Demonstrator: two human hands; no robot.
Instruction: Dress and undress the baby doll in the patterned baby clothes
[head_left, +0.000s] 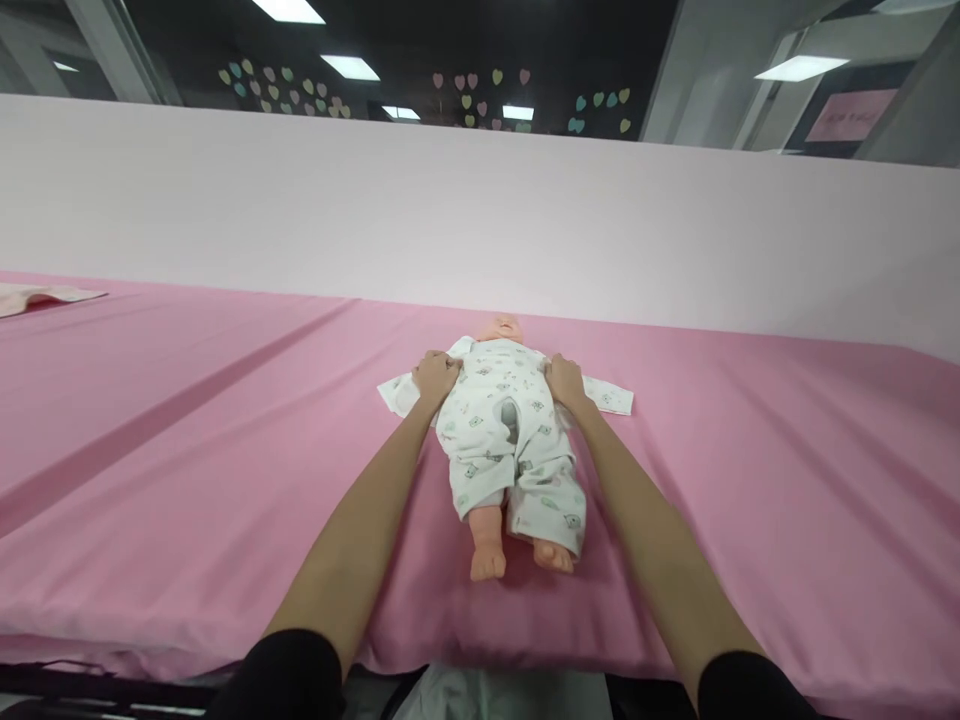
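Doll [504, 400] in printed romper [499, 440], supine on pink bed [750, 480] near its front edge, left hand [436, 377] and right hand [564, 381] each closed on a spread sleeve at its shoulders.

Both forearms bare; black sleeves pushed up past the elbows, nearest the bed's [225, 560] front edge; hands ungloved, no rings visible.

**Pink Surroundings**

A pink sheet [787, 470] is covering the bed, creasing in long folds. A pale pink panel [300, 200] is standing behind it. A folded cloth [37, 296] is lying far left. Paper hearts [480, 95] are hanging beyond, ceiling lights [801, 67] glowing.
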